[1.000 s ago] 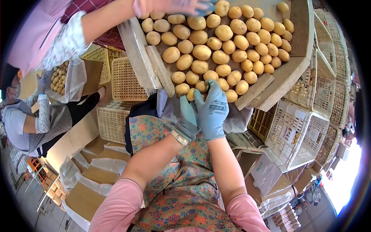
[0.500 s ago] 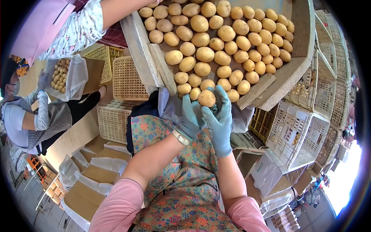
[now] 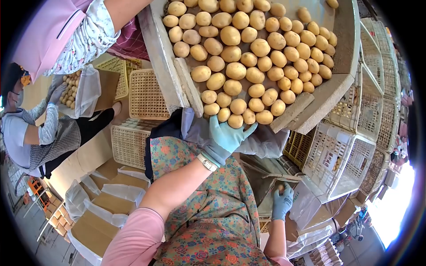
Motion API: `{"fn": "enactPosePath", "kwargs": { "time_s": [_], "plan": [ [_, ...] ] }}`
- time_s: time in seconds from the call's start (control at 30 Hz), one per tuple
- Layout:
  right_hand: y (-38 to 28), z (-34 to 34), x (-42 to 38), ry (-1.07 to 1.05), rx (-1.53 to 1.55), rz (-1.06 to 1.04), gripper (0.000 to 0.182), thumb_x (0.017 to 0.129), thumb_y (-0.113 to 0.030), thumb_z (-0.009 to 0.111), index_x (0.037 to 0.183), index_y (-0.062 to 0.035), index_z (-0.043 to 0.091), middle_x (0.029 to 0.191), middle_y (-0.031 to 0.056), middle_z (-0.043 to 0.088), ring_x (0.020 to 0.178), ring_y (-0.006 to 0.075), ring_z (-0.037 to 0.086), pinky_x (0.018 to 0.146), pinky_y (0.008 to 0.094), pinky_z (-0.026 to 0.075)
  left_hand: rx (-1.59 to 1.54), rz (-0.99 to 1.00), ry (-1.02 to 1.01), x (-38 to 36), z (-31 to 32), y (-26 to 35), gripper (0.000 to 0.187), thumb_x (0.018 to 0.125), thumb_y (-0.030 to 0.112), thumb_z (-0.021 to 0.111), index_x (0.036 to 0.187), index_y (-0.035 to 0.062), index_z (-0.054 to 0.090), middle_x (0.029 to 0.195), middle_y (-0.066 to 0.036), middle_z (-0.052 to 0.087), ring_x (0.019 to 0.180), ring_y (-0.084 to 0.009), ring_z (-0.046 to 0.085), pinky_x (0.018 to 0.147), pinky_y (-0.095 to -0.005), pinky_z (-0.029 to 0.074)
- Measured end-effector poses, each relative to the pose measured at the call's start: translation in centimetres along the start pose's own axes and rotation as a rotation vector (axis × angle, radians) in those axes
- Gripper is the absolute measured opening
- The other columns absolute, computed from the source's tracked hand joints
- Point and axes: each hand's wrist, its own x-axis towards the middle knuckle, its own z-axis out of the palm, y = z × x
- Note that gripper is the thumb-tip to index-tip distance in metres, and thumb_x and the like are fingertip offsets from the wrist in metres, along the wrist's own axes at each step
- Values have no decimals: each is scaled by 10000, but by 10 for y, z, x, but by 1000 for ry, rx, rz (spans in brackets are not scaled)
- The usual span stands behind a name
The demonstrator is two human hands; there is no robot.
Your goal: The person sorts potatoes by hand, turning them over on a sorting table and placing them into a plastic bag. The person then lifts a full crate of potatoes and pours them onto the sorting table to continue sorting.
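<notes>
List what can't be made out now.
Brown thing at the right hand: head view, partly covered by that hand; can't tell what it is.
Topmost potatoes: head view, some cut off by the top edge.
Co-worker's arm, top left: head view, its hand cut off by the top edge.
Crate label: head view, print too small.

Bright and soft light over the potatoes (image 3: pixel 236 71), strong white glare at lower right, fisheye curving, black corners, crates (image 3: pixel 384 111) at right perhaps slightly blurred

Potatoes (image 3: pixel 236 71) on tray (image 3: pixel 350 48), crates (image 3: pixel 326 155) R.
</notes>
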Motion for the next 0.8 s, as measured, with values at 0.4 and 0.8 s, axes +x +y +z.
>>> {"fn": "enactPosePath", "kwargs": {
  "time_s": [0.4, 0.8],
  "plan": [
    [-238, -60, 48, 272, 437, -574, 206, 893, -88, 739, 1098, -91, 726, 1062, 95, 746, 968, 308, 712, 849, 399, 563, 66, 18, -3, 4, -10, -1, 751, 1036, 672, 372, 1627, 212, 317, 1670, -102, 341, 1520, -395, 354, 1224, -660, 322],
    [-316, -44, 78, 121, 505, -623, 609, 942, -162, 708, 1518, -92, 523, 1216, 170, 706, 1010, 328, 722, 860, 394, 571, -1293, -454, -230, -3, -35, 9, 803, 1036, 638, 359, 1632, 102, 308, 1646, -178, 372, 1494, -352, 411, 1236, -518, 357]
  ]
}}
